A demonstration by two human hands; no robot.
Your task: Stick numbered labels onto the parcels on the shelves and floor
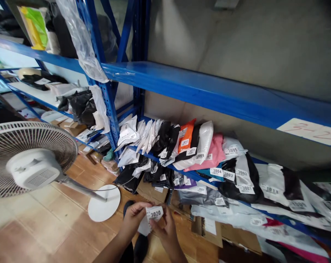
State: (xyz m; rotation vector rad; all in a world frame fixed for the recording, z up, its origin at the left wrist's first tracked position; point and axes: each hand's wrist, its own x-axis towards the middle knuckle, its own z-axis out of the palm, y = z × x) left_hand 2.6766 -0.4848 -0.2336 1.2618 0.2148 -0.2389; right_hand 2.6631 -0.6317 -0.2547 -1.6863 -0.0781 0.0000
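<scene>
Noted the left hand [134, 217] pinching the upper left of a paper slip [155, 213] printed 3020, then the right hand [168, 228] grasping its right side, thumb over the lower edge. Placed the slip low at centre, apart from the shelved goods. Judged a crease or tear possible from uneven pull between the hands; a covered number, from a wandering thumb; a drop to the floor [80, 171], from so slight a hold. Could not tell the nature of the pale flap [144, 227] beneath. Counted misreading as a further risk, given so many similar numbers to the right.

Around, from the left: logged a white fan [35, 170], with round base [99, 213] and thin cord [108, 190] — a likely snag for passing feet. Next found a blue rack [110, 109] and a row of labelled parcels [146, 135], including an orange parcel [186, 135] and a pink parcel [215, 146]. Saw crowding and overlap there — liable to slide if brushed. Below, saw cardboard boxes [151, 193] hindering close footing. Far right, read 3-2 on a card [312, 131] fixed to the beam [209, 89], above the row and awkward for reaching.
</scene>
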